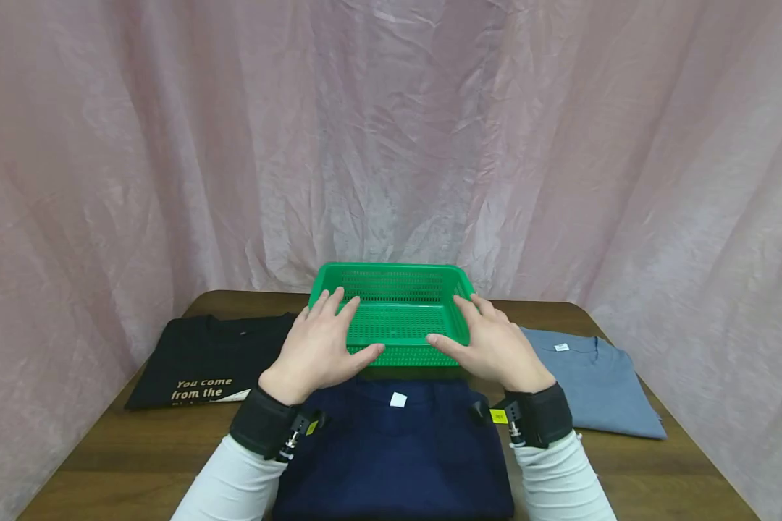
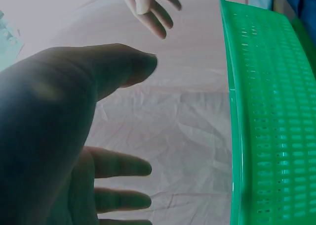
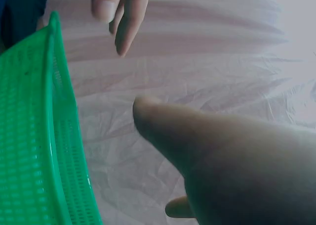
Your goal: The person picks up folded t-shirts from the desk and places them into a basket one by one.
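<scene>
A green plastic basket with perforated walls stands at the back middle of the table, nothing inside it. My left hand hovers with spread fingers over its left front corner, and my right hand does the same over the right front corner. Both thumbs point inward. In the left wrist view the basket wall lies apart from the thumb and fingertips; in the right wrist view the basket is likewise apart from the thumb. A folded navy T-shirt with a white neck label lies in front of the basket, between my forearms.
On the left of the wooden table is a folded black T-shirt with printed lettering. A folded grey-blue T-shirt lies on the right. Behind the table hangs a pale pink curtain.
</scene>
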{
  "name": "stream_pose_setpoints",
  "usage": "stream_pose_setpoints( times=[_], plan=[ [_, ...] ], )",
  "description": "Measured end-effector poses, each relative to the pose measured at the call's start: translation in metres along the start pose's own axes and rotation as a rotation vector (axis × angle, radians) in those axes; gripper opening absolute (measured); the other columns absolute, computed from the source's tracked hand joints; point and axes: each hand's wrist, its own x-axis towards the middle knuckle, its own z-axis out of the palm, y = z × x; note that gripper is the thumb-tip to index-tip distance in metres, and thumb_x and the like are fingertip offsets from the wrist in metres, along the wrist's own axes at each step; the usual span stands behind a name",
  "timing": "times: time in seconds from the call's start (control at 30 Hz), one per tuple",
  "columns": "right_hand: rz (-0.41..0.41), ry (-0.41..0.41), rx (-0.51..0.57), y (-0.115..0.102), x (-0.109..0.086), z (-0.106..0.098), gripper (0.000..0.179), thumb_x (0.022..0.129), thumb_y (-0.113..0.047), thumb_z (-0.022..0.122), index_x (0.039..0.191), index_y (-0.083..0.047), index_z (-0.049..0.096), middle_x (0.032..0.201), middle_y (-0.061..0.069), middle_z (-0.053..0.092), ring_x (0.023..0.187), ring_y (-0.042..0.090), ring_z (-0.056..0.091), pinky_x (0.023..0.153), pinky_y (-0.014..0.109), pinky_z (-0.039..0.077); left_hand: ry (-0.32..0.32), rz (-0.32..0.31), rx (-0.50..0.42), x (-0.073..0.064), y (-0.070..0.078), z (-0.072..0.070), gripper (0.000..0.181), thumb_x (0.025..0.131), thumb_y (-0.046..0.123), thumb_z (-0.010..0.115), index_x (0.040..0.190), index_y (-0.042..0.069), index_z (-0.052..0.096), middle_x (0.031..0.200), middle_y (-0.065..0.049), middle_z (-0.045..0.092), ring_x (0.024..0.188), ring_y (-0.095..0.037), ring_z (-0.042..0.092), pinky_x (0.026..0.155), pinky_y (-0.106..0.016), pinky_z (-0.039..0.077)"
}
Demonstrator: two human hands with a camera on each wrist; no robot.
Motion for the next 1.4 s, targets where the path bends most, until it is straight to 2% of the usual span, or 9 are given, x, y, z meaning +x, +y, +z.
stream_pose_setpoints(
  times=[0.13,0.3,0.53,0.67,0.87,1.03,1.2,1.3,1.4],
  plan=[
    [-0.006,0.036,0.035,0.001,0.000,-0.001,0.090,0.103,-0.065,0.065,0.169,-0.009,0.041,0.173,0.023,0.041,0.157,0.047,0.043,0.117,0.071,0.047,0.024,0.036,-0.043,0.000,0.000,0.001,0.087,0.098,0.059,0.075,0.162,0.005,0.053,0.170,-0.025,0.045,0.161,-0.048,0.039,0.123,-0.069,0.043],
    [-0.016,0.073,0.074,0.001,0.001,-0.002,0.085,0.103,-0.061,0.067,0.166,-0.009,0.045,0.169,0.021,0.047,0.153,0.043,0.050,0.114,0.067,0.051,0.063,0.083,-0.091,0.000,0.000,0.001,0.078,0.100,0.051,0.076,0.159,0.003,0.055,0.166,-0.024,0.050,0.155,-0.044,0.048,0.117,-0.064,0.051],
    [-0.016,0.085,0.102,0.005,-0.008,-0.002,0.079,0.105,-0.056,0.068,0.164,-0.007,0.049,0.164,0.023,0.051,0.144,0.042,0.059,0.109,0.065,0.055,0.071,0.078,-0.130,-0.008,-0.002,0.002,0.073,0.100,0.048,0.075,0.157,0.005,0.058,0.165,-0.021,0.052,0.150,-0.042,0.054,0.112,-0.065,0.054],
    [-0.015,0.095,0.089,0.011,-0.020,0.002,0.077,0.105,-0.054,0.069,0.161,-0.005,0.051,0.159,0.024,0.055,0.133,0.041,0.067,0.101,0.063,0.059,0.056,0.072,-0.151,-0.017,-0.006,0.004,0.072,0.100,0.046,0.075,0.157,0.006,0.058,0.164,-0.021,0.053,0.148,-0.042,0.056,0.110,-0.065,0.054],
    [-0.001,0.103,0.081,0.023,-0.041,0.008,0.074,0.106,-0.053,0.070,0.157,-0.002,0.055,0.152,0.025,0.060,0.127,0.043,0.068,0.097,0.061,0.060,0.045,0.010,-0.210,-0.040,-0.016,0.010,0.068,0.102,0.042,0.075,0.157,0.007,0.058,0.160,-0.019,0.055,0.144,-0.042,0.060,0.106,-0.061,0.058],
    [0.035,0.089,0.080,0.033,-0.055,0.011,0.072,0.106,-0.052,0.070,0.155,0.000,0.057,0.151,0.026,0.060,0.121,0.041,0.070,0.093,0.059,0.060,0.067,-0.047,-0.261,-0.060,-0.024,0.013,0.060,0.103,0.035,0.075,0.155,0.010,0.061,0.151,-0.015,0.060,0.139,-0.037,0.063,0.098,-0.055,0.062],
    [0.073,0.030,0.062,0.040,-0.063,0.017,0.075,0.106,-0.055,0.069,0.155,-0.001,0.056,0.152,0.027,0.059,0.121,0.043,0.070,0.092,0.059,0.060,0.090,-0.077,-0.264,-0.075,-0.030,0.016,0.055,0.103,0.032,0.076,0.152,0.009,0.064,0.142,-0.013,0.065,0.118,-0.028,0.068,0.091,-0.047,0.061],
    [0.093,0.000,0.054,0.042,-0.066,0.023,0.076,0.105,-0.058,0.068,0.154,-0.001,0.057,0.151,0.027,0.060,0.124,0.044,0.070,0.094,0.061,0.060,0.058,-0.115,-0.280,-0.082,-0.035,0.019,0.053,0.103,0.031,0.076,0.150,0.009,0.065,0.139,-0.012,0.066,0.111,-0.024,0.066,0.086,-0.043,0.058],
    [0.109,-0.019,0.055,0.045,-0.068,0.030,0.077,0.105,-0.059,0.068,0.153,-0.001,0.058,0.150,0.027,0.061,0.125,0.043,0.069,0.096,0.061,0.060,-0.005,-0.168,-0.314,-0.088,-0.041,0.024,0.052,0.105,0.031,0.074,0.150,0.008,0.065,0.141,-0.013,0.065,0.117,-0.026,0.066,0.090,-0.045,0.059]
  ],
)
